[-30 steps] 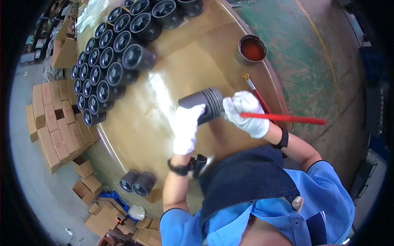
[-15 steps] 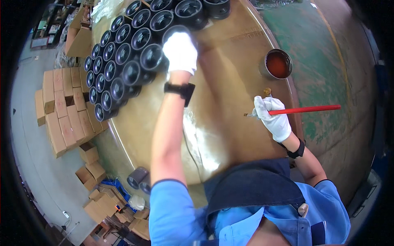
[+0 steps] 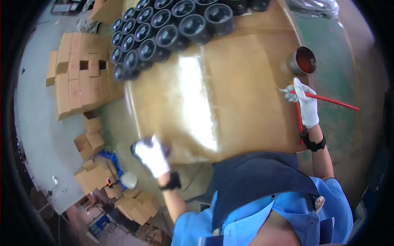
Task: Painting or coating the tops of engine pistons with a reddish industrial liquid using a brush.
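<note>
My left hand, in a white glove and blurred by motion, is closed over a black cup-shaped part at the table's near left corner. Most of that part is hidden under the glove. Over the table's right side, my gloved right hand grips a slim red-handled paintbrush, its metal end pointing left. A second red stick runs down beside this hand; whether I hold it too, I cannot tell. Just beyond the fingers stands an open can of reddish-brown liquid.
Several black cup-shaped parts stand in close rows at the table's far left. The brown-covered table has a shiny reflection in its middle. Stacked cardboard boxes and opened cartons are on the floor at left.
My left hand has moved from the rows of black parts back to the near left corner. The right hand, still gripping the brush, now appears farther right. The whole view has shifted.
</note>
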The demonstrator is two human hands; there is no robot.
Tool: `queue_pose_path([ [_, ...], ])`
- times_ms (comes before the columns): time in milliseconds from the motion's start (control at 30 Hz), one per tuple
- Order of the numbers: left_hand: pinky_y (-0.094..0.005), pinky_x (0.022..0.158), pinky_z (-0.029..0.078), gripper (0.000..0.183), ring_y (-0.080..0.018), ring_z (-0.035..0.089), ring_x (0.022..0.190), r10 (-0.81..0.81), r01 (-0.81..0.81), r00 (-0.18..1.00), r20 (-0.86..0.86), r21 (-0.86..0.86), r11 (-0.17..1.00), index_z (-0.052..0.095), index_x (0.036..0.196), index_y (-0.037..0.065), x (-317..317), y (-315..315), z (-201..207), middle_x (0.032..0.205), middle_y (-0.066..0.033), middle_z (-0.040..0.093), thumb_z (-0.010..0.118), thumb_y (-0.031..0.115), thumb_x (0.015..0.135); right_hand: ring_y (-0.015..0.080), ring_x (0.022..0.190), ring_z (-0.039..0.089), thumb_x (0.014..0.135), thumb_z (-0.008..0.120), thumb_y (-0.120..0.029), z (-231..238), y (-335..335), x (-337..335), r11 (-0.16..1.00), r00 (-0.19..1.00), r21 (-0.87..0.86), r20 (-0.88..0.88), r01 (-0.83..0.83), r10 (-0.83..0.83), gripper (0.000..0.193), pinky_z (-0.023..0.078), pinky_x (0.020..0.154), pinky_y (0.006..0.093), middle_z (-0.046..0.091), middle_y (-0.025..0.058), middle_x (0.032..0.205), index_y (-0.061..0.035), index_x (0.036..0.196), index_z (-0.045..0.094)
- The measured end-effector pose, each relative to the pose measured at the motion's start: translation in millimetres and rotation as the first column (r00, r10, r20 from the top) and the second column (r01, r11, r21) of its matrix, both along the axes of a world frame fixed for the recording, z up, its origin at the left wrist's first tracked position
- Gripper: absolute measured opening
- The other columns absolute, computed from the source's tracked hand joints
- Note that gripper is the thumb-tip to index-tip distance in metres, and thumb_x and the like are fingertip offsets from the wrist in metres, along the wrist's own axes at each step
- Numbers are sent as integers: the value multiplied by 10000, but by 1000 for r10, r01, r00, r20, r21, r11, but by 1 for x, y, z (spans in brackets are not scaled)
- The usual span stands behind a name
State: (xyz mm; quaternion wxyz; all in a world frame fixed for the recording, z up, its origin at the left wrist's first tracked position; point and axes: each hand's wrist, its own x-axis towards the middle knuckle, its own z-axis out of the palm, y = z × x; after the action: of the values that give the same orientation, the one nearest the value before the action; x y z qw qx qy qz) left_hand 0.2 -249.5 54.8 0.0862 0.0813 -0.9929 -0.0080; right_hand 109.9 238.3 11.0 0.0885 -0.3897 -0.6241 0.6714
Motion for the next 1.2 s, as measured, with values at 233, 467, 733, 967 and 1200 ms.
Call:
queue_pose_path([
  [233,-440,867,551,300,-375,712,903,-66,64,996,59,27,998,723,1039,-12,33,-35,18,999,-205,741,743,204,832,49,642,582,996,635,-427,9,52,-5,994,987,25,-122,104,-101,409,425,610,206,703,17,773,-38,955,753],
  [467,-412,830,557,454,-361,723,925,147,-91,855,498,-135,987,682,1121,-42,48,-87,-23,1009,-222,740,767,294,828,69,697,610,992,649,-392,-19,98,2,948,960,160,-93,275,-263,363,487,681,243,732,22,846,-52,943,764],
  [733,-322,818,512,279,-148,624,871,-254,-132,929,267,885,447,655,1092,2,26,27,-6,1007,-25,694,740,60,833,55,706,610,996,632,-431,-25,93,-4,935,928,65,-164,349,-335,387,467,662,240,738,19,858,-69,978,765],
  [967,-331,752,534,305,-178,652,877,-588,222,806,73,883,413,633,1126,97,-5,206,-36,1067,-61,684,661,125,824,86,664,626,1011,609,-418,40,14,-15,990,969,7,-208,138,-134,441,472,665,239,729,65,780,-45,812,734],
  [1200,-366,834,579,362,-258,689,969,-522,-723,674,523,320,-613,590,1198,75,6,288,-19,1126,-110,689,593,203,859,132,657,675,1008,642,-320,61,-38,-29,999,964,12,-260,51,-46,399,544,648,271,727,99,759,-6,769,704],
])
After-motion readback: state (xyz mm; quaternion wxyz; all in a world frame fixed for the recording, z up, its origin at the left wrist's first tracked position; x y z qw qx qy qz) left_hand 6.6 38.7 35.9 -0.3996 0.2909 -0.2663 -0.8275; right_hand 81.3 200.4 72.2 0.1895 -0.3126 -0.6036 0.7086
